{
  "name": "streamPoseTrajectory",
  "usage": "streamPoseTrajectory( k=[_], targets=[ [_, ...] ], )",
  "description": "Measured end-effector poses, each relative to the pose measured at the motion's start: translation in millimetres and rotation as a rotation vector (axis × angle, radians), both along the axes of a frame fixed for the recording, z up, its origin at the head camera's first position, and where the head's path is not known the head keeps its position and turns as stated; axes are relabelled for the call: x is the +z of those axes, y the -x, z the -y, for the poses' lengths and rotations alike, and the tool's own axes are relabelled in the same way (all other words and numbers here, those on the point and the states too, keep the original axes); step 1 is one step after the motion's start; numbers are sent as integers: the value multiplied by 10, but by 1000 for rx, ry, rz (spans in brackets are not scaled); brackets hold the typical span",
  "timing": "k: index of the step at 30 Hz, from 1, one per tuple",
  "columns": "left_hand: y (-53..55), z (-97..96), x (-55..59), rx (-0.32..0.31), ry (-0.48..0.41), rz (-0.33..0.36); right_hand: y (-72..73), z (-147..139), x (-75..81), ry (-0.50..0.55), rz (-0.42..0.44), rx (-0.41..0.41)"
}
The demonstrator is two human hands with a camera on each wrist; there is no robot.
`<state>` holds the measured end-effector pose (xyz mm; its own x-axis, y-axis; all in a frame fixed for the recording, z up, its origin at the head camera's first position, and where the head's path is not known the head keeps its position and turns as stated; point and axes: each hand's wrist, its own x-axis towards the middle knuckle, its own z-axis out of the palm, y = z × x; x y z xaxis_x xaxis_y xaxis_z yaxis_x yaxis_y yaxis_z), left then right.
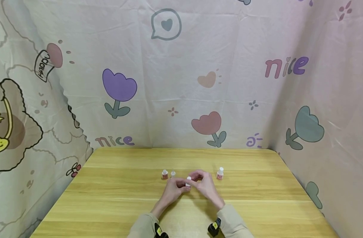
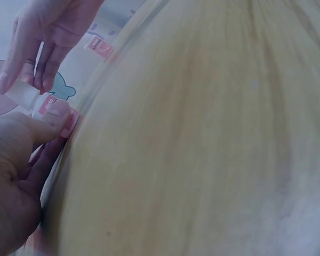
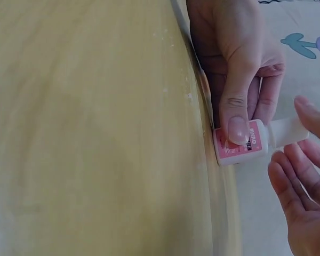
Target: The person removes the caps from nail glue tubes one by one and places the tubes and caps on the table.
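Observation:
A small white bottle with a pink label (image 3: pixel 250 143) stands near the middle of the table, upright. My left hand (image 1: pixel 173 191) grips its body, with the thumb lying across the label in both wrist views. Around the bottle's white cap (image 3: pixel 288 132) my right hand (image 1: pixel 205 185) has its thumb and fingers, pinching it from two sides. The cap sits at the bottle's neck; whether it is loose I cannot tell.
Left of the hands stands a pink-labelled bottle (image 1: pixel 164 175) with a narrow white top. Beside it is a small white piece (image 1: pixel 173 174) with a thin upright tip. To the right stands another capped bottle (image 1: pixel 220 173). A patterned cloth (image 1: pixel 175 66) hangs behind the wooden table (image 1: pixel 110 191).

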<state>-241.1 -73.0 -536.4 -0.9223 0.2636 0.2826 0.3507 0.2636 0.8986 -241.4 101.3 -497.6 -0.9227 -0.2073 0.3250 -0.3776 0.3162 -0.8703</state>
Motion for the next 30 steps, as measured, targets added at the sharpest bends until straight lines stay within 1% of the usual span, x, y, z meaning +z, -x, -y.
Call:
streamPoseTrajectory(
  k=[4, 6, 7, 11, 13, 17, 19, 24, 27, 30],
  targets=[
    [-2, 0, -3, 0, -15, 2, 8, -2, -14, -5, -21, -5],
    [-4, 0, -8, -1, -24, 4, -25, 16, 39, -21, -30, -7],
    [-1, 0, -10, 0, -21, 5, -29, 18, 39, -30, -48, -3],
    [7, 7, -9, -7, 5, 3, -30, 11, 38, -37, -90, 33],
    [9, 12, -3, -13, 23, -6, 6, -14, -21, -24, -103, 60],
    [11, 18, 0, -21, 20, -17, 18, -28, -29, 2, -75, 81],
    [13, 18, -7, -23, 10, -23, 17, -24, -28, 8, -63, 72],
    [8, 5, -10, -16, -16, 4, 14, -7, -24, -5, -42, 23],
    [-7, -14, 3, -2, -7, 14, 16, -2, -29, -9, -37, 9],
    [-18, -32, 15, 13, 11, 15, 20, -3, -37, -7, -52, 20]
  ],
)
